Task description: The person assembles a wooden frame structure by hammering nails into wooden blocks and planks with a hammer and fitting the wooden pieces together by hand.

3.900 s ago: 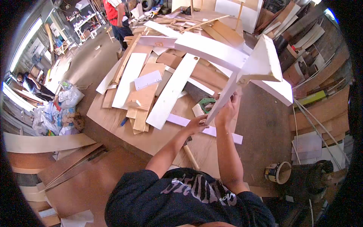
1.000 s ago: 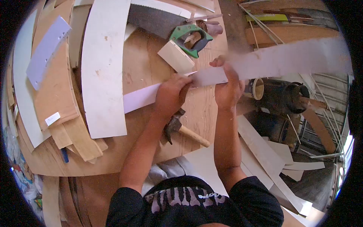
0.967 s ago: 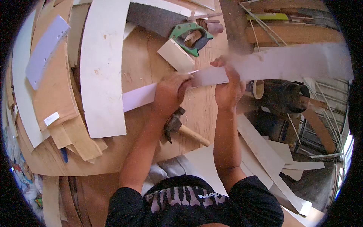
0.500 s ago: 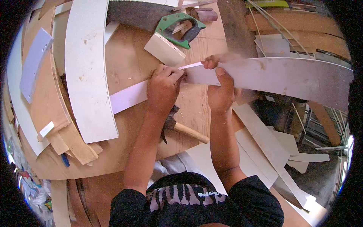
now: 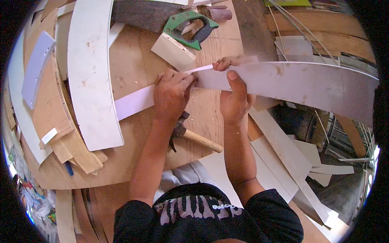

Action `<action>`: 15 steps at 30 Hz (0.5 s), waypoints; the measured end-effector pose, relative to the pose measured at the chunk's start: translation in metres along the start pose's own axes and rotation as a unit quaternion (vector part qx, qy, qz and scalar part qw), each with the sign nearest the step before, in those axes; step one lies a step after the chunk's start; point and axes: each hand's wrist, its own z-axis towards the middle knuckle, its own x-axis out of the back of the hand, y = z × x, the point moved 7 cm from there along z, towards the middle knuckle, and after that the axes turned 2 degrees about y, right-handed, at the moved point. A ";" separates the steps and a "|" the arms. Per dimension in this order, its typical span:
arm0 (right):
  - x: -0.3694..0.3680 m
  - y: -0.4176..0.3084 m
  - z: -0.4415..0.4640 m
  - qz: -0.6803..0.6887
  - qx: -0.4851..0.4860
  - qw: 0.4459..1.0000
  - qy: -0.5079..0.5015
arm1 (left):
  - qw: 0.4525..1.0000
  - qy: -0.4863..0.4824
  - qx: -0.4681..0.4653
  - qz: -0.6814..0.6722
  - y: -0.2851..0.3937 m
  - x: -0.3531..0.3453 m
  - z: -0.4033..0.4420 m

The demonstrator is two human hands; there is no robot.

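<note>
showing brown smudges (image 5: 279,69), long pale board (image 5: 300,81) clamped in the grip of left hand (image 5: 171,93) and right hand (image 5: 236,95)

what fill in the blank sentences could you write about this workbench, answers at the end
The left hand and right hand hold the long, flat, pale board near one ____.
The dark-bladed saw has a black and ____ plastic handle.
The hammer with a dark metal head has a handle made of ____.

Missing words: end; green; wood.
</note>
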 end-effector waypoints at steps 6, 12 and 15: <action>0.000 0.001 -0.001 0.015 -0.001 1.000 -0.004 | 1.000 0.001 0.003 0.012 0.002 0.001 0.000; -0.001 -0.001 0.000 -0.017 -0.012 1.000 -0.018 | 1.000 0.003 -0.002 0.011 0.001 -0.002 0.000; 0.004 0.000 -0.004 -0.068 -0.059 0.996 0.000 | 1.000 -0.009 0.027 0.006 0.001 -0.004 0.001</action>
